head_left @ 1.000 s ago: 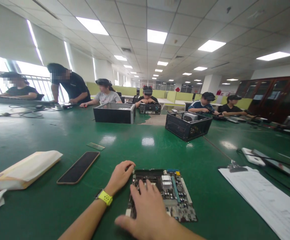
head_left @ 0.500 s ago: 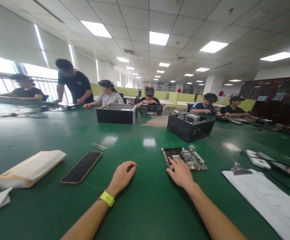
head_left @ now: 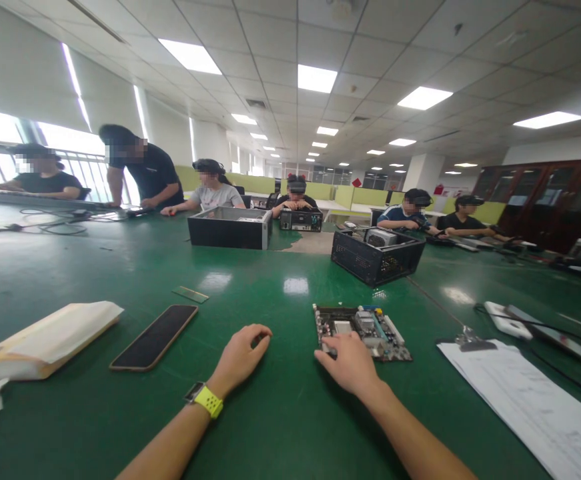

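A motherboard (head_left: 389,333) lies flat on the green tabletop, right of centre. My right hand (head_left: 351,363) is at its near left part, fingers bent over the components and thumb by the left edge; the hand hides some of the board. My left hand (head_left: 240,353) rests on the table to the left, wearing a yellow-green watch strap (head_left: 209,401). Its fingers are loosely curled toward the thumb, and nothing shows in them. A narrow memory stick (head_left: 191,294) lies beyond and to the left of that hand, near a phone (head_left: 154,338).
An open black computer case (head_left: 375,257) stands behind the motherboard, and another case (head_left: 230,229) is at back left. A clipboard with papers (head_left: 525,400) lies right, near a white device (head_left: 507,320) and cables. At left is a paper-wrapped block (head_left: 50,337). Several people sit or stand around the table.
The motherboard has slid toward me and a little left, along with my right hand. My left hand has stayed nearly in place. The view has shifted slightly.
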Motion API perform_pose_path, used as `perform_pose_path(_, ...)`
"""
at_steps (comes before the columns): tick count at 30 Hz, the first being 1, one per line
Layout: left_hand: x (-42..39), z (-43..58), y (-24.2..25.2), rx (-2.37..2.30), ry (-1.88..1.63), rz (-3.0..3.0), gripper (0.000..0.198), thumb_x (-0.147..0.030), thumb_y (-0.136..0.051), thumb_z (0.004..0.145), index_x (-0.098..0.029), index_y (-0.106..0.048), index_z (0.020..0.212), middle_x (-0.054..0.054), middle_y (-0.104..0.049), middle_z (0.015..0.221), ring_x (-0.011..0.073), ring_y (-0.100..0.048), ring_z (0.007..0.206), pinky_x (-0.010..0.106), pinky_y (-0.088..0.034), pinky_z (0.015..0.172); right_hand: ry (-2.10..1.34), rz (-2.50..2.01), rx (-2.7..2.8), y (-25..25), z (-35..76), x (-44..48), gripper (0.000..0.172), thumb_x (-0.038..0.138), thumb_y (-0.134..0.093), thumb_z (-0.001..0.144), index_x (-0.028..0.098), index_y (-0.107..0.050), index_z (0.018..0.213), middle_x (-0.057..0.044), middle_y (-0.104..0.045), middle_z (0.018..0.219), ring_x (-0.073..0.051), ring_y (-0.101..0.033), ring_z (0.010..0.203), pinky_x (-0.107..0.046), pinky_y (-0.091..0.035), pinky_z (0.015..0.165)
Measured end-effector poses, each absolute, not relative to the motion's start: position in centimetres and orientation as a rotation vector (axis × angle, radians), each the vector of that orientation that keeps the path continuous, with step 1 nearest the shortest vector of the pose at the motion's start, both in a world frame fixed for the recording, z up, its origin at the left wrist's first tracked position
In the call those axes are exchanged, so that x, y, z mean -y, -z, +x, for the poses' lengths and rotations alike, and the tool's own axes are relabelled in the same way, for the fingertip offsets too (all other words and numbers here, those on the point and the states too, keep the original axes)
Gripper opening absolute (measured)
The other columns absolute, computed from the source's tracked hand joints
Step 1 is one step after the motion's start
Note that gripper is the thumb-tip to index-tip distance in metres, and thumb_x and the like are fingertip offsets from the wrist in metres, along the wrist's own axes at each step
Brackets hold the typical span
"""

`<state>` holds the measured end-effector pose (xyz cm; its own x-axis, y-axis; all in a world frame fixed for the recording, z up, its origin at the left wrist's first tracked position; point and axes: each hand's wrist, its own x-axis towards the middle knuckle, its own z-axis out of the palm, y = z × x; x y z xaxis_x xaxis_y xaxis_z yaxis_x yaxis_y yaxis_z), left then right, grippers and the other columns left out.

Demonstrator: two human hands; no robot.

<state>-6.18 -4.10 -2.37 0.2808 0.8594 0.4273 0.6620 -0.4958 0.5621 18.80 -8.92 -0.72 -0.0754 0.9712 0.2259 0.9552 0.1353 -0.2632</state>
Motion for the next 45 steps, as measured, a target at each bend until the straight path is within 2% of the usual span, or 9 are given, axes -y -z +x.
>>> perform_pose_path(2, 4.1, -6.1, 2.5, -1.388, -1.053, 2.293, 0.023, -0.031, -0.047, 0.086, -0.019, -0.063, 0.098, 0.005, -0.066, 0.095, 0.0187, -0.060, 0.085, 0.033, -0.048, 0.081, -0.159, -1.720, 2.157, 0.0, 16.3, 11.1, 0.041, 0.055, -0.050, 0.081, 0.027, -0.069, 0.103, -0.007, -0.069, 0.098, -0.027, -0.056, 0.097, -0.035, -0.040, 0.083)
perform_pose_path(6, 4.3, -6.0, 2.6, -1.325, -1.061, 2.396, 0.038, -0.034, -0.055, 0.083, -0.019, -0.055, 0.118, 0.008, -0.061, 0.115, 0.0223, -0.054, 0.107, 0.038, -0.043, 0.095, -0.384, -1.400, 2.189, -1.7, 13.8, 12.7, 0.038, 0.053, -0.050, 0.083, 0.029, -0.066, 0.108, -0.002, -0.069, 0.099, -0.020, -0.061, 0.088, -0.028, -0.042, 0.078)
perform_pose_path(11, 4.4, -6.0, 2.9, -1.289, -0.932, 2.445, 0.047, -0.031, -0.059, 0.080, -0.020, -0.051, 0.125, 0.008, -0.059, 0.123, 0.0236, -0.051, 0.115, 0.040, -0.039, 0.101, -0.205, -1.533, 1.938, -1.6, 17.2, 8.0, 0.033, 0.039, -0.049, 0.084, 0.021, -0.066, 0.106, -0.005, -0.066, 0.110, -0.020, -0.056, 0.103, -0.030, -0.038, 0.091)
perform_pose_path(14, 4.4, -6.1, 3.1, -1.274, -0.907, 2.426, 0.044, -0.030, -0.058, 0.080, -0.021, -0.053, 0.122, 0.008, -0.060, 0.121, 0.0228, -0.053, 0.113, 0.038, -0.040, 0.100, -0.236, -1.633, 1.959, 0.5, 19.5, 5.4, 0.032, 0.034, -0.053, 0.081, 0.019, -0.065, 0.107, -0.006, -0.065, 0.112, -0.021, -0.055, 0.105, -0.030, -0.037, 0.093)
perform_pose_path(20, 4.6, -5.9, 2.8, -1.249, -0.904, 2.402, 0.037, -0.028, -0.057, 0.080, -0.021, -0.057, 0.116, 0.007, -0.063, 0.113, 0.0222, -0.054, 0.105, 0.037, -0.042, 0.095, -0.280, -1.660, 1.963, 2.8, 19.9, 5.1, 0.024, 0.032, -0.050, 0.082, 0.024, -0.068, 0.096, -0.002, -0.068, 0.098, -0.018, -0.056, 0.096, -0.029, -0.037, 0.088)
perform_pose_path(25, 4.9, -5.7, 2.0, -1.230, -0.895, 2.419, 0.018, -0.026, -0.049, 0.084, -0.021, -0.064, 0.094, 0.005, -0.065, 0.096, 0.0211, -0.055, 0.094, 0.035, -0.043, 0.087, -0.263, -1.738, 1.945, 2.0, 19.2, 5.9, 0.019, 0.027, -0.051, 0.078, 0.025, -0.068, 0.086, 0.000, -0.067, 0.092, -0.018, -0.055, 0.093, -0.028, -0.035, 0.086)
perform_pose_path(35, 4.6, -5.9, 2.2, -1.302, -0.947, 2.362, 0.015, -0.022, -0.049, 0.081, -0.020, -0.064, 0.082, 0.003, -0.065, 0.084, 0.0193, -0.057, 0.085, 0.031, -0.043, 0.079, -0.322, -1.706, 1.912, 2.3, 18.9, 6.2, 0.017, 0.026, -0.051, 0.075, 0.027, -0.067, 0.081, 0.002, -0.067, 0.087, -0.017, -0.054, 0.089, -0.028, -0.034, 0.082)
perform_pose_path(45, 4.4, -6.1, 2.0, -1.337, -0.934, 2.278, 0.021, -0.018, -0.046, 0.078, -0.021, -0.067, 0.081, 0.002, -0.069, 0.086, 0.0188, -0.060, 0.086, 0.031, -0.045, 0.082, -0.336, -1.708, 1.896, 2.4, 19.0, 6.4, 0.017, 0.022, -0.050, 0.075, 0.025, -0.066, 0.082, 0.002, -0.067, 0.089, -0.017, -0.055, 0.089, -0.027, -0.034, 0.083)
